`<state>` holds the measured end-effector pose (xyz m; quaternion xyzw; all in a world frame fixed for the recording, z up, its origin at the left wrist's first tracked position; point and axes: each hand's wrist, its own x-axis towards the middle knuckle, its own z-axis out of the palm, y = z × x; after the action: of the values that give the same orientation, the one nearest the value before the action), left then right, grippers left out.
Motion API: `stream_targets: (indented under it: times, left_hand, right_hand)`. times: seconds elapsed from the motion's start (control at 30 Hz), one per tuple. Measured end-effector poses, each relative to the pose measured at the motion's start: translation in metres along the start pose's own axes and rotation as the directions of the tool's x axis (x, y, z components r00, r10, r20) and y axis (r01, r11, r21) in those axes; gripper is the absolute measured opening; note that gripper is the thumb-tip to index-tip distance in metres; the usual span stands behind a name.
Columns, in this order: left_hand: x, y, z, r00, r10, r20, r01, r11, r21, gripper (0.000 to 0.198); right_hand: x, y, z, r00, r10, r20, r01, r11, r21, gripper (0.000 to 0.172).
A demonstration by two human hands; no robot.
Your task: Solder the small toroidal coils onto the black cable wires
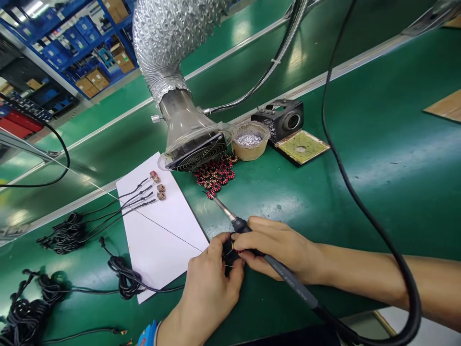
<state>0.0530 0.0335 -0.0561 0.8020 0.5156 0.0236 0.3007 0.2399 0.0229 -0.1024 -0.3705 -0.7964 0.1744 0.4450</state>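
My right hand (284,247) is closed round a soldering iron (288,276), its metal tip pointing up and left toward the coils. The same hand's fingertips also touch a small black part (228,250) with a bit of red and yellow. My left hand (212,283) pinches that black part from the other side, and its fingers hide most of it. A thin wire (162,222) runs across the white paper (154,245) to my left hand. One black cable (165,290) passes under that hand. Several red-and-black ring coils (216,175) lie heaped beyond the iron's tip.
A fume extractor hood (194,139) on a silver duct hangs over the coils. To its right are a tub of silvery material (250,139), an iron stand (281,117) and a yellow sponge (301,146). Cable bundles (65,235) lie left. The iron's cord (345,168) loops at right.
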Motion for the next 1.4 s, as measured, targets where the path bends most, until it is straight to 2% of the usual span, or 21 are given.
stream_targets:
  times: [0.1,0.2,0.4,0.5,0.6,0.67,0.73,0.83,0.9,1.03,1.1,1.27,1.4]
  left_hand:
    - [-0.001,-0.002,0.001,1.0,-0.004,-0.001,0.004,1.0,-0.019,0.038]
    - [-0.001,-0.003,0.002,1.0,-0.004,-0.006,0.004,0.999,-0.049,0.039]
    - [-0.009,-0.004,-0.004,0.998,0.057,-0.041,-0.064,0.976,-0.208,0.033]
    - [-0.014,-0.007,-0.011,0.989,0.105,-0.106,-0.134,0.939,-0.315,0.02]
    - [-0.016,-0.01,-0.015,0.985,0.12,-0.122,-0.161,0.89,-0.427,0.015]
    - [-0.014,-0.012,-0.018,0.985,0.111,-0.131,-0.16,0.869,-0.467,0.017]
    - [-0.012,-0.012,-0.021,0.983,0.107,-0.151,-0.168,0.859,-0.483,0.019]
    - [-0.011,-0.013,-0.025,0.975,0.125,-0.185,-0.199,0.864,-0.462,0.018]
    - [-0.011,-0.014,-0.028,0.964,0.143,-0.223,-0.228,0.878,-0.422,0.018]
    - [-0.012,-0.016,-0.029,0.957,0.146,-0.251,-0.229,0.911,-0.343,0.02]
    - [-0.012,-0.016,-0.029,0.963,0.143,-0.228,-0.212,0.924,-0.317,0.02]
    - [-0.011,-0.014,-0.031,0.966,0.177,-0.188,-0.231,0.919,-0.321,0.021]
    - [-0.009,-0.012,-0.031,0.97,0.201,-0.134,-0.235,0.915,-0.329,0.02]
  right_hand:
    - [-0.001,0.001,-0.001,0.994,0.037,-0.107,-0.03,0.998,0.063,0.027]
    - [-0.003,0.004,-0.001,0.985,0.061,-0.16,-0.046,0.994,0.098,0.032]
    - [0.0,0.005,-0.003,0.982,0.007,-0.189,-0.003,1.0,0.024,0.029]
    - [0.003,0.004,-0.005,0.981,0.013,-0.194,-0.016,1.0,-0.017,0.028]
    - [0.006,0.001,-0.008,0.982,0.003,-0.19,-0.008,1.0,-0.026,0.031]
    - [0.01,-0.003,-0.008,0.984,0.026,-0.176,-0.023,0.999,0.023,0.035]
    - [0.015,-0.008,-0.007,0.986,0.103,-0.128,-0.084,0.986,0.144,0.042]
    - [0.025,-0.017,-0.005,0.973,0.23,0.025,-0.223,0.906,0.36,0.054]
    - [0.032,-0.02,-0.005,0.959,0.259,0.111,-0.281,0.854,0.437,0.052]
    - [0.04,-0.023,-0.006,0.95,0.295,0.099,-0.31,0.867,0.391,0.025]
    - [0.039,-0.022,-0.007,0.953,0.291,0.082,-0.301,0.889,0.346,0.019]
    - [0.031,-0.019,-0.01,0.962,0.239,0.13,-0.267,0.922,0.281,0.019]
    - [0.029,-0.016,-0.012,0.978,0.152,0.146,-0.184,0.951,0.248,0.025]
